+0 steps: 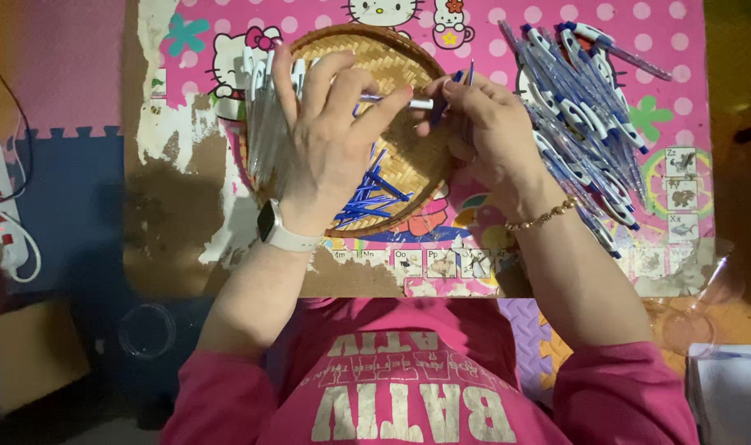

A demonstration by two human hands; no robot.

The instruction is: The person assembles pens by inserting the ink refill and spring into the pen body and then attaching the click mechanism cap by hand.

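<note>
Pink mat (689, 49), pen (396, 100) between hands, seemingly

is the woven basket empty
No, loose blue ink refills lie in the round woven basket, partly under the left hand.

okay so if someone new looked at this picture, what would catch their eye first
Probably the two hands meeting over the round woven basket at the centre: the left hand and right hand share a pen barrel. Next, the big heap of blue-and-white pens on the pink patterned mat to the right.
</note>
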